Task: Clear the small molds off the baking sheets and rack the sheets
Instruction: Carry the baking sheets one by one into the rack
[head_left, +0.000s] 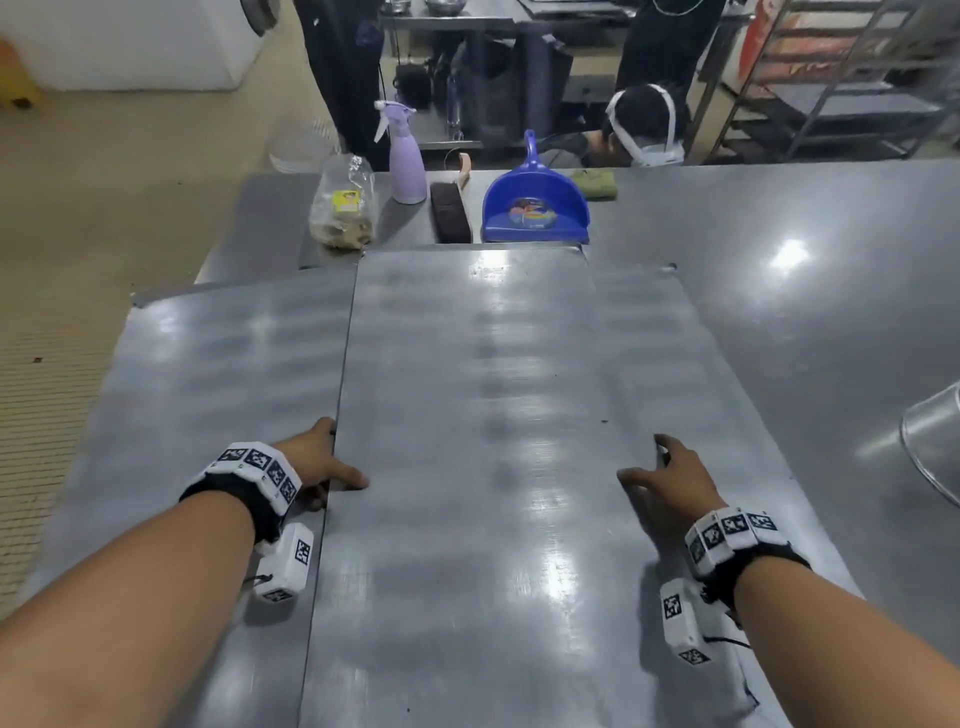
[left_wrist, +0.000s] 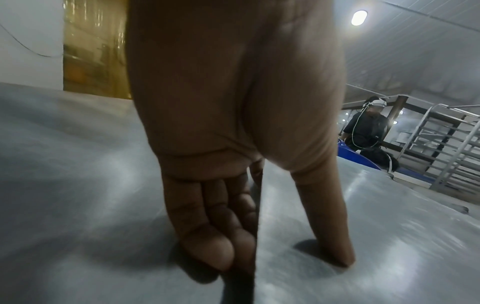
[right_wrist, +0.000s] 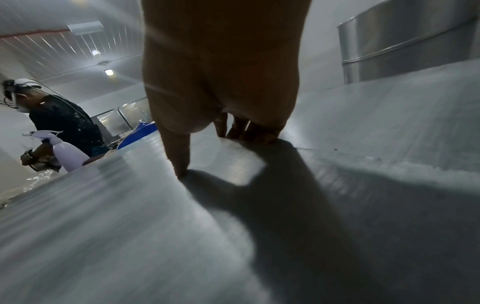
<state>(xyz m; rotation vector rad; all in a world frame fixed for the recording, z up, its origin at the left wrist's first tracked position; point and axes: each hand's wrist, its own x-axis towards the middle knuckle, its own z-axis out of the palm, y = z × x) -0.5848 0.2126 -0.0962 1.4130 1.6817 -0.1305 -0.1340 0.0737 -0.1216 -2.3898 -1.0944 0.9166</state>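
Observation:
A bare grey baking sheet (head_left: 467, 415) lies on top of two other sheets, one showing to its left (head_left: 208, 364) and one to its right (head_left: 649, 322). No small molds are in view. My left hand (head_left: 337, 457) holds the top sheet's left edge, thumb (left_wrist: 337, 246) on top and fingers (left_wrist: 215, 246) down along the rim. My right hand (head_left: 649, 462) holds the right edge the same way, its thumb (right_wrist: 179, 164) pressed on the surface and its fingers (right_wrist: 249, 133) curled at the rim. How far the fingers reach under the sheet is hidden.
Along the steel table's (head_left: 805, 312) far edge stand a plastic bag (head_left: 343, 208), a lilac spray bottle (head_left: 406, 161), a brush (head_left: 451, 208), a blue dustpan (head_left: 535, 208) and a green cloth (head_left: 597, 182). A metal vessel (head_left: 935, 441) stands right. A person (head_left: 644, 124) crouches behind; a tray rack (head_left: 857, 78) stands far right.

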